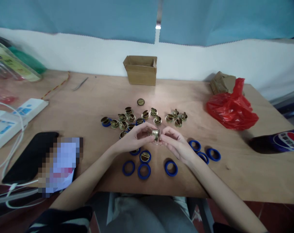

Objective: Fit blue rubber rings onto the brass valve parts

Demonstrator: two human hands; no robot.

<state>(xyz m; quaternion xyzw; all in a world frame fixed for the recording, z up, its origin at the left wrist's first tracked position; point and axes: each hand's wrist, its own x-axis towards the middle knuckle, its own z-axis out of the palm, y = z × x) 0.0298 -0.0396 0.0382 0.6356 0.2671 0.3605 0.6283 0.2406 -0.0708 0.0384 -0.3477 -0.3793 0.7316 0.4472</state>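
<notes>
Brass-coloured metal catches the light between the hands: a fitting [155, 133] is held up just above the tabletop [234, 174], pinched between the thumb and fingers of the left hand [138, 137], while the right hand [174, 142] pinches at its other end; the exact part under those fingertips is too small to tell. Close around them, the work looks partway along. A few brass pieces [145, 157] sit inside blue rings, mostly to the left, yet many more loose pieces [178, 122] just beyond the hands have no ring about them, and several blue rings [171, 174] nearer the person and to the right hold nothing, so much seems left. Farther out are a cardboard box [142, 76], a red bag [231, 111], a dark bottle [280, 142] and a black phone [31, 157].
</notes>
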